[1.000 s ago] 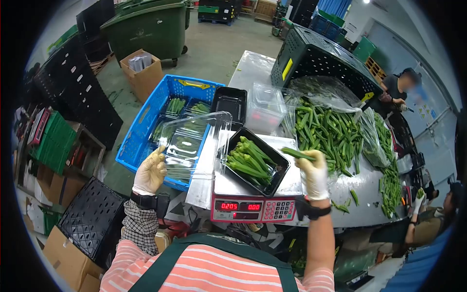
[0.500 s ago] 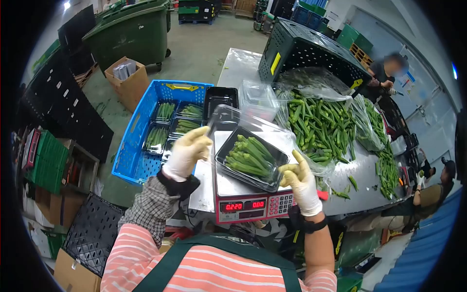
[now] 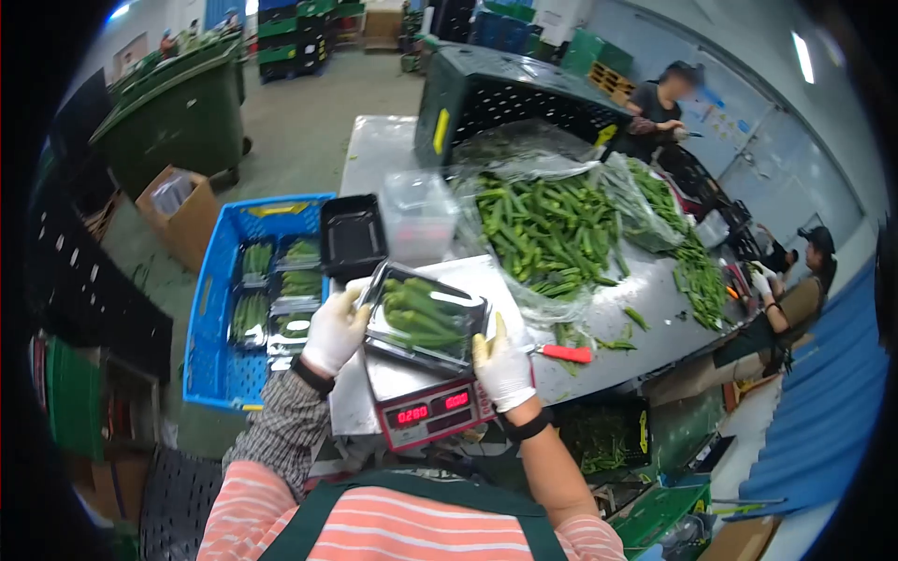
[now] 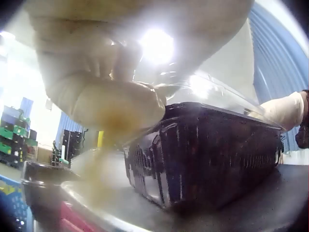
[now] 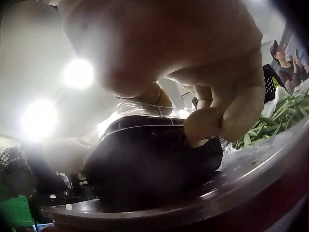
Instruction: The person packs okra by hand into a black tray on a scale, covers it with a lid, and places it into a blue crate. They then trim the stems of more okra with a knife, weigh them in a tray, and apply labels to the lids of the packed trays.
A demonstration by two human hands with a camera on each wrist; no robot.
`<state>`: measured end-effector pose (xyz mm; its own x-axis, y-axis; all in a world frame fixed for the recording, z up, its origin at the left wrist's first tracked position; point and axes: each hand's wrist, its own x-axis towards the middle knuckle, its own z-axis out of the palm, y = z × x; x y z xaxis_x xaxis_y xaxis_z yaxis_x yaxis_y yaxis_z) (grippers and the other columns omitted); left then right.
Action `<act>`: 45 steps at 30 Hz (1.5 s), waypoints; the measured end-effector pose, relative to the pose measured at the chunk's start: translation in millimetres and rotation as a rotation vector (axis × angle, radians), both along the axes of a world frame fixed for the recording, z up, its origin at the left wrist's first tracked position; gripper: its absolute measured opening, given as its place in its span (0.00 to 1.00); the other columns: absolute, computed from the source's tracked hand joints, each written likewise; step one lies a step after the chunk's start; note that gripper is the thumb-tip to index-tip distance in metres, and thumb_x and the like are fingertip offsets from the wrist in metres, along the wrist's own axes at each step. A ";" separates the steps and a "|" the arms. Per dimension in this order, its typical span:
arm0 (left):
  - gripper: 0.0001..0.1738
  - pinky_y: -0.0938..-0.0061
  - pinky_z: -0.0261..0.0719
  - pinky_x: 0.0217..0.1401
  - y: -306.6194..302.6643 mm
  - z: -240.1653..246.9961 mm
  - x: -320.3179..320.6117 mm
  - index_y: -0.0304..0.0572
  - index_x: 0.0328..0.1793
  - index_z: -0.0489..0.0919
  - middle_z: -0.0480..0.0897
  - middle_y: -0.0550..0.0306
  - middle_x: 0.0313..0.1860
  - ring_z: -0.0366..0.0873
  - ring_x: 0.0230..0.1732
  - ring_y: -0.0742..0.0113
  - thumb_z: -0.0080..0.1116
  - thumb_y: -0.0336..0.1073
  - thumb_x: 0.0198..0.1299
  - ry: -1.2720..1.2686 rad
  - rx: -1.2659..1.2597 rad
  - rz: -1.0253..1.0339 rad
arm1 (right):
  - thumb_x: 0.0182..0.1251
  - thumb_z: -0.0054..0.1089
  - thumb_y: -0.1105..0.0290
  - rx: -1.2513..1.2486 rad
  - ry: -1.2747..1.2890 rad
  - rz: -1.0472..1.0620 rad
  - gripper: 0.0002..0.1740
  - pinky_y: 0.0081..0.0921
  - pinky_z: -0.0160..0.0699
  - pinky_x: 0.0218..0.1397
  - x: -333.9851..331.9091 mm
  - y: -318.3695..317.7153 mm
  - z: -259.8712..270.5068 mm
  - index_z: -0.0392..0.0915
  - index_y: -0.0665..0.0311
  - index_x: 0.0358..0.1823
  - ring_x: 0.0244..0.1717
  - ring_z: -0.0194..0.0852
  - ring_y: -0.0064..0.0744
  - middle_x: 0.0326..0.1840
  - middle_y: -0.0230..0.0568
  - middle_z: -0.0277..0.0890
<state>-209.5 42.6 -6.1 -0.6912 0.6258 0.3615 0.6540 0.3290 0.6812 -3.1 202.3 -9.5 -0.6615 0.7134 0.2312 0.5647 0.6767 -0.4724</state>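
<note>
A black plastic tray (image 3: 426, 358) filled with green okra (image 3: 421, 313) sits tilted on the plate of a red scale (image 3: 435, 416), under a clear lid. At its left end, my gloved left hand (image 3: 337, 335) grips the rim, fingers curled at the corner. My gloved right hand (image 3: 505, 369) pinches the opposite end. From the left wrist, the tray's dark side (image 4: 207, 154) shows below the clear lid (image 4: 217, 92). The right wrist view has curled fingers (image 5: 212, 121) against the tray's corner. Red digits on the scale read about 0.280.
Left of the scale, a blue crate (image 3: 201, 323) holds several packed okra trays. An empty black tray (image 3: 353, 234) and clear lids (image 3: 418, 215) stand behind. Loose okra (image 3: 552, 234) is heaped on the right, near a red-handled tool (image 3: 566, 352). Two people work farther right.
The lid has come from the left onto the tray, and the right hand has let go of an okra pod. Both hands now hold the tray's ends. The head view has turned right.
</note>
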 end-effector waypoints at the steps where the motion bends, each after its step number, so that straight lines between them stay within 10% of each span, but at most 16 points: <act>1: 0.14 0.66 0.74 0.32 0.0 -10.9 -4.8 0.37 0.46 0.77 0.78 0.46 0.28 0.77 0.29 0.53 0.57 0.36 0.54 -0.027 0.026 -0.017 | 0.63 0.47 0.58 0.074 0.051 0.027 0.32 0.44 0.74 0.34 0.2 5.0 -12.8 0.57 0.73 0.63 0.31 0.76 0.55 0.35 0.59 0.76; 3: 0.14 0.67 0.73 0.30 1.2 -24.5 -9.0 0.37 0.45 0.78 0.77 0.47 0.24 0.76 0.26 0.54 0.56 0.36 0.55 -0.104 0.090 -0.049 | 0.61 0.48 0.60 -0.021 -0.062 0.026 0.34 0.42 0.75 0.43 -1.9 6.2 -3.4 0.55 0.71 0.65 0.41 0.75 0.55 0.48 0.62 0.71; 8: 0.24 0.69 0.57 0.68 0.2 -28.9 -16.1 0.32 0.64 0.64 0.64 0.36 0.63 0.61 0.65 0.46 0.43 0.26 0.58 0.230 -0.010 -0.243 | 0.56 0.48 0.65 0.130 -0.050 0.197 0.37 0.40 0.58 0.64 -11.6 32.3 -12.8 0.51 0.72 0.67 0.63 0.57 0.56 0.66 0.67 0.51; 10: 0.26 0.68 0.53 0.70 -1.5 -30.5 -19.2 0.33 0.65 0.63 0.60 0.36 0.67 0.56 0.69 0.49 0.43 0.25 0.58 -0.090 0.098 -0.520 | 0.55 0.46 0.67 0.067 0.011 0.316 0.37 0.36 0.52 0.69 -17.6 49.1 -28.9 0.50 0.72 0.67 0.67 0.51 0.56 0.66 0.68 0.50; 14: 0.15 0.73 0.71 0.55 -15.1 -11.7 -22.1 0.31 0.53 0.74 0.78 0.45 0.48 0.76 0.50 0.61 0.46 0.26 0.60 -0.184 0.053 -0.459 | 0.53 0.43 0.72 -0.127 0.001 0.377 0.35 0.31 0.46 0.72 -17.4 54.7 -7.2 0.52 0.74 0.66 0.71 0.45 0.52 0.67 0.65 0.50; 16: 0.13 0.78 0.76 0.29 5.3 2.0 -30.1 0.29 0.42 0.76 0.79 0.54 0.29 0.77 0.26 0.70 0.51 0.35 0.61 -0.310 0.121 -0.312 | 0.52 0.41 0.74 -0.159 0.073 0.408 0.33 0.31 0.45 0.72 -21.0 60.2 -10.9 0.55 0.75 0.64 0.71 0.45 0.51 0.67 0.64 0.51; 24: 0.10 0.82 0.67 0.18 29.8 -12.8 -53.6 0.44 0.42 0.76 0.72 0.67 0.23 0.67 0.19 0.80 0.50 0.41 0.63 -1.359 0.186 -0.372 | 0.50 0.34 0.83 -0.238 0.148 0.419 0.33 0.30 0.43 0.73 -22.4 47.3 -0.7 0.55 0.76 0.64 0.71 0.47 0.47 0.67 0.61 0.53; 28: 0.09 0.82 0.61 0.20 30.9 -24.7 -49.7 0.48 0.44 0.75 0.68 0.72 0.22 0.59 0.17 0.82 0.50 0.41 0.63 -1.463 0.304 -0.447 | 0.46 0.32 0.84 -0.517 0.235 0.483 0.37 0.29 0.42 0.73 -27.4 55.0 -8.6 0.55 0.75 0.65 0.71 0.47 0.44 0.68 0.58 0.52; 32: 0.09 0.77 0.68 0.23 29.0 -51.5 -59.3 0.42 0.36 0.74 0.73 0.61 0.23 0.67 0.20 0.72 0.53 0.39 0.61 -1.669 0.346 -0.390 | 0.45 0.34 0.83 -0.191 0.182 0.560 0.37 0.29 0.38 0.73 -22.8 66.2 -22.7 0.55 0.74 0.65 0.72 0.45 0.42 0.69 0.53 0.53; 40: 0.14 0.77 0.75 0.20 21.0 -34.2 -46.3 0.36 0.35 0.75 0.75 0.56 0.23 0.73 0.18 0.71 0.57 0.42 0.58 -1.249 0.223 -0.204 | 0.64 0.40 0.69 -0.590 0.363 0.282 0.28 0.28 0.47 0.69 -11.5 70.1 -35.2 0.56 0.74 0.65 0.66 0.54 0.37 0.65 0.51 0.58; 45: 0.25 0.72 0.76 0.38 -10.3 -39.8 -15.6 0.33 0.51 0.72 0.75 0.53 0.34 0.73 0.34 0.66 0.57 0.48 0.58 -0.893 0.226 -0.320 | 0.71 0.41 0.59 -0.766 0.372 0.366 0.25 0.23 0.61 0.59 -2.4 46.3 -25.2 0.62 0.71 0.61 0.54 0.64 0.27 0.56 0.39 0.67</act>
<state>-225.1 32.3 -45.9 -0.5787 0.8118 -0.0784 -0.0979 0.0263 0.9949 -5.6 248.6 -34.7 -0.8534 0.5207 0.0250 0.1003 0.2110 -0.9723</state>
